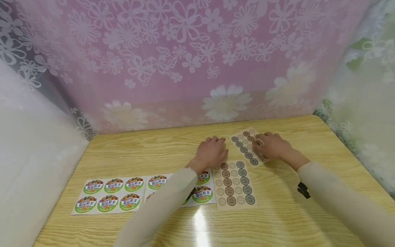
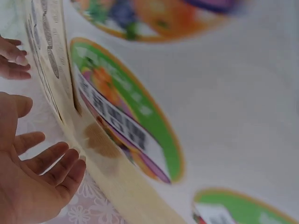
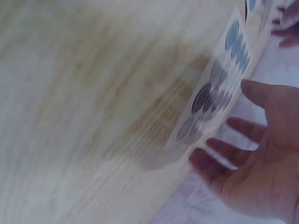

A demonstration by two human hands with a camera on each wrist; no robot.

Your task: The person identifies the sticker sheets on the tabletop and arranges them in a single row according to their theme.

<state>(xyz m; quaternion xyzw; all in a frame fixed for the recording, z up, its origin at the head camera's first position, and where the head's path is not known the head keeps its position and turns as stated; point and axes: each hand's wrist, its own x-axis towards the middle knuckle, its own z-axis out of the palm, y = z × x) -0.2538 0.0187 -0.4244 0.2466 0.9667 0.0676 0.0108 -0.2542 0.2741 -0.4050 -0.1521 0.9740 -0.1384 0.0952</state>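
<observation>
My right hand is over a tan sheet of round stickers that lies at a slant on the table. Its fingers are loosely bent; in the right wrist view the hand looks apart from the sheet. A second tan sticker sheet, with brown and grey circles in columns, lies squarer and nearer. Just beyond its far left corner is my left hand, with relaxed fingers and nothing in them. Beneath the left forearm are white sheets of round fruit stickers, partly hidden by the sleeve.
All the sheets lie on a wood-grain table. A pink flowered cloth hangs along the back edge, with pale cloth at the left and more flowered cloth at the right. Dark bands show at both sleeves.
</observation>
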